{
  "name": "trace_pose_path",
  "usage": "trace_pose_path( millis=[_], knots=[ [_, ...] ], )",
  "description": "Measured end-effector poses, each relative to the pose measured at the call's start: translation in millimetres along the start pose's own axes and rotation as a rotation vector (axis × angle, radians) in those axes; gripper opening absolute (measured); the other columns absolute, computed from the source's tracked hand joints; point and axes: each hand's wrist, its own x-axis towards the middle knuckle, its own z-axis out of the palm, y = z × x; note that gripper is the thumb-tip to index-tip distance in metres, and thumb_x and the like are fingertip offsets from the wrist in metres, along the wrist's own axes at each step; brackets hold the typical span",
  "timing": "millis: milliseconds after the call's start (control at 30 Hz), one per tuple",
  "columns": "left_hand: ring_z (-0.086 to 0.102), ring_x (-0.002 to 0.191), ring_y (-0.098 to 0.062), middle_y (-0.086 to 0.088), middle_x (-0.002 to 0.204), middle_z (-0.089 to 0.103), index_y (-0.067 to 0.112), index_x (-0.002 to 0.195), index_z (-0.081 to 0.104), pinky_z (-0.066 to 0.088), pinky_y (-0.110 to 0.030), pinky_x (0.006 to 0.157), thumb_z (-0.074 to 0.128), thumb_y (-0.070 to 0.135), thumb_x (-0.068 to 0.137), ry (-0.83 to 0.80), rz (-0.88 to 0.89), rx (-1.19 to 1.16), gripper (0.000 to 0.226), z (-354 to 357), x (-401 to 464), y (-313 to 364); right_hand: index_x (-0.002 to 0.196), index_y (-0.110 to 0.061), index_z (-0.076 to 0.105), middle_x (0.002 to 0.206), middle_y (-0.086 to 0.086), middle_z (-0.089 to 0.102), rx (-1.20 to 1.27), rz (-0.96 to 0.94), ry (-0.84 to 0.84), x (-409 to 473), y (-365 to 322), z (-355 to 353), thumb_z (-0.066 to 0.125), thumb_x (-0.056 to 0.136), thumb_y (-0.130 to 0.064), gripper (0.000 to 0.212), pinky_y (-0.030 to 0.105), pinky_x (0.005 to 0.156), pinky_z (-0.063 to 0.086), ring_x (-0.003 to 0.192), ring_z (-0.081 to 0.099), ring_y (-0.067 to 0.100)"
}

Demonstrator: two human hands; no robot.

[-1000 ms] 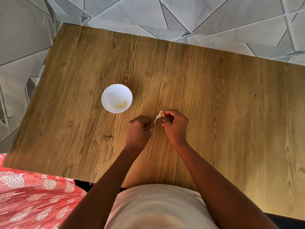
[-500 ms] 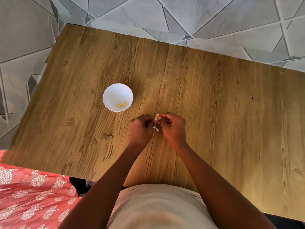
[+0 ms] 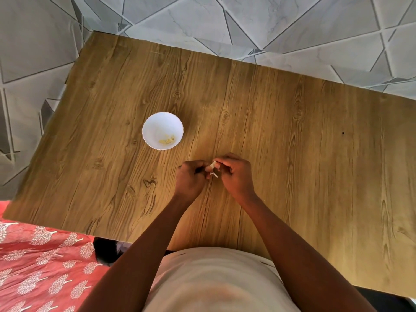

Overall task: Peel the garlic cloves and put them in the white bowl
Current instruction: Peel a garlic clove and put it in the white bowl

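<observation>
Over the middle of the wooden table [image 3: 292, 143], my left hand [image 3: 191, 176] and my right hand [image 3: 234, 174] meet, both with fingers curled. Between their fingertips they pinch a small pale garlic clove [image 3: 213, 165]. A thin strip of white skin [image 3: 214, 174] hangs just under it. The white bowl [image 3: 153, 124] with a scalloped rim stands on the table up and to the left of my hands, apart from them. A few yellowish peeled cloves [image 3: 167, 140] lie at its bottom.
The table's near edge runs just in front of my body. A red cloth with white tree prints [image 3: 40, 262] lies below the table at the lower left. Grey tiled floor [image 3: 247, 25] surrounds the table's far and left sides.
My hands have come closer together on the clove. The skin that stuck up from the right fingers a second ago now hangs below the clove.
</observation>
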Motion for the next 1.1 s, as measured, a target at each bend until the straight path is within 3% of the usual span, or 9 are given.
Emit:
trace_pose_path(
  millis=[167,367,500,567,700,867,1033,1100],
  knots=[
    [0.068,0.072,-0.005,0.006,0.08,0.074,0.008,0.09,0.08,0.049,-0.011,0.065,0.075,-0.004,0.084,0.072,0.161,0.132,0.014,-2,-2,-7,0.109,-0.005,0.076,0.096,0.006,0.077,0.166,0.3,0.024,0,-1,6,0.067,0.094,-0.004,0.018,0.039,0.081,0.062,0.083,0.072,0.014],
    [0.07,0.077,-0.006,0.004,0.088,0.076,0.011,0.096,0.08,0.055,-0.021,0.069,0.078,0.006,0.087,0.094,0.113,0.064,0.011,-4,-3,-11,0.106,-0.01,0.077,0.09,-0.001,0.077,0.171,0.293,0.092,5,-5,0,0.074,0.091,-0.009,0.016,0.027,0.078,0.06,0.079,0.072,0.005],
    [0.071,0.08,0.0,0.008,0.09,0.077,0.013,0.1,0.08,0.056,-0.016,0.072,0.083,0.012,0.085,0.101,0.041,0.041,0.016,-4,-5,-10,0.094,-0.014,0.077,0.083,-0.007,0.073,0.026,0.214,0.05,7,-5,3,0.08,0.085,-0.013,0.009,0.012,0.072,0.052,0.076,0.068,0.0],
    [0.072,0.079,-0.001,0.009,0.089,0.077,0.014,0.1,0.08,0.058,-0.019,0.072,0.084,0.013,0.084,0.105,0.025,0.03,0.016,-4,-5,-9,0.091,-0.013,0.077,0.081,-0.006,0.072,0.042,0.2,0.048,7,-4,3,0.077,0.087,-0.006,0.008,0.017,0.072,0.053,0.075,0.068,0.002],
    [0.073,0.078,-0.003,0.01,0.086,0.078,0.015,0.098,0.081,0.062,-0.028,0.075,0.085,0.012,0.082,0.104,-0.036,-0.028,0.017,-3,-5,-6,0.106,-0.006,0.077,0.09,0.0,0.075,0.144,0.275,0.01,2,0,1,0.066,0.089,0.008,0.025,0.031,0.076,0.062,0.081,0.072,0.007],
    [0.075,0.082,-0.008,0.009,0.086,0.078,0.016,0.095,0.08,0.063,-0.038,0.08,0.086,0.011,0.081,0.113,-0.113,-0.145,0.016,-2,-5,-3,0.104,-0.01,0.076,0.087,-0.006,0.074,0.095,0.225,0.089,-2,-5,-1,0.074,0.09,-0.007,0.015,0.013,0.076,0.053,0.082,0.07,0.002],
    [0.075,0.082,-0.008,0.008,0.086,0.078,0.016,0.094,0.08,0.063,-0.039,0.08,0.085,0.008,0.081,0.107,-0.102,-0.169,0.015,-1,-7,0,0.103,-0.014,0.077,0.093,-0.004,0.076,0.212,0.293,0.056,-1,-7,5,0.079,0.085,-0.012,0.017,0.04,0.083,0.061,0.088,0.073,0.01],
    [0.075,0.081,-0.01,0.007,0.086,0.078,0.015,0.094,0.08,0.063,-0.04,0.08,0.086,0.009,0.08,0.101,-0.107,-0.181,0.017,-1,-5,-1,0.101,-0.014,0.078,0.093,-0.004,0.076,0.242,0.321,0.061,0,-6,7,0.079,0.085,-0.007,0.017,0.044,0.083,0.061,0.088,0.073,0.011]
  ],
)
